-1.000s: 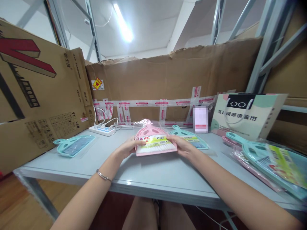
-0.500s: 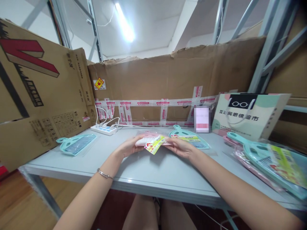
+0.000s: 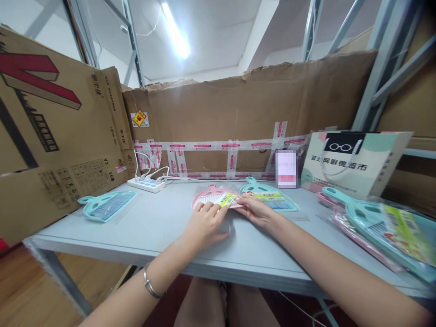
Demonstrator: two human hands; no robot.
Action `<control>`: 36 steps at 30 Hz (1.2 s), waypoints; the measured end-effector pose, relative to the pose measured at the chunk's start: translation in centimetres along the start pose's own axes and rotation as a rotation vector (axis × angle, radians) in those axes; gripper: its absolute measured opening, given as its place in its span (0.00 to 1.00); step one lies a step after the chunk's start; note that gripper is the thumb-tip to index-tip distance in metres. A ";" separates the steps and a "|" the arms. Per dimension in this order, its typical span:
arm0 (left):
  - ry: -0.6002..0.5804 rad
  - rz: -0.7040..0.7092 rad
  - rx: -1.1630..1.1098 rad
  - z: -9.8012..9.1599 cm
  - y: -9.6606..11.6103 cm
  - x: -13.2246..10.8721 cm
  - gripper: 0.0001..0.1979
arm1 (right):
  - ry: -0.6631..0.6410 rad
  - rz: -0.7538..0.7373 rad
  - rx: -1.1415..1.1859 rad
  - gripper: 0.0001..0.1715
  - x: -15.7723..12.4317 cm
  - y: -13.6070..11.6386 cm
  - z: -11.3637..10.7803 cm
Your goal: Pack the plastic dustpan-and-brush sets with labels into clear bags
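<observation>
A pink dustpan with a white-bristled brush [image 3: 207,198] is in clear wrapping at the middle of the table, its handle toward the back. My right hand [image 3: 255,210] pinches its right edge. My left hand [image 3: 208,222] lies over the front edge, fingers apart, touching the wrapping and the yellow-green card [image 3: 227,200]. Just behind my right hand lies a teal dustpan [image 3: 281,203] with a similar card. Another teal dustpan with a brush [image 3: 111,206] rests at the left of the table.
Wrapped teal and pink dustpans [image 3: 371,227] are piled at the right. Behind stand a paper bag [image 3: 347,175], a blurred phone-like screen [image 3: 286,169], a power strip [image 3: 146,184] and a cardboard wall [image 3: 211,113]. A large carton [image 3: 61,136] borders the left.
My left hand has left the dustpan's left edge and moved right and nearer, onto its front. The pink dustpan has tipped so its face shows, and the card now lies flatter.
</observation>
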State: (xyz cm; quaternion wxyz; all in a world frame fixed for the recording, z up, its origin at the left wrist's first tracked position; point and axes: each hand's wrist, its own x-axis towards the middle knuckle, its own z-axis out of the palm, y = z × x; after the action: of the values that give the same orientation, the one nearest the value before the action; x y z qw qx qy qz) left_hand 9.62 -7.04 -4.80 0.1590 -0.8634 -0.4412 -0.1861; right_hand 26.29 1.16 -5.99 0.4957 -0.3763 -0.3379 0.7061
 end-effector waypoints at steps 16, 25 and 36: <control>-0.066 -0.175 0.073 1.1 1.1 0.9 0.10 | 0.014 0.002 -0.070 0.12 -0.8 -0.1 0.4; 0.019 -0.090 0.054 0.4 -2.9 1.0 0.13 | -0.006 0.026 -0.059 0.09 -0.6 0.0 0.1; 0.052 -0.145 0.222 1.3 -3.9 -0.4 0.18 | 0.002 0.042 -0.084 0.08 -0.6 0.0 0.1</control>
State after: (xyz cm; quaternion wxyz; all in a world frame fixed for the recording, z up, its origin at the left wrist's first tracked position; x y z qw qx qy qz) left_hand 6.48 -4.56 -5.64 0.2508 -0.8014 -0.5159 -0.1695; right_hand 26.34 0.60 -5.87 0.4650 -0.4046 -0.3587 0.7010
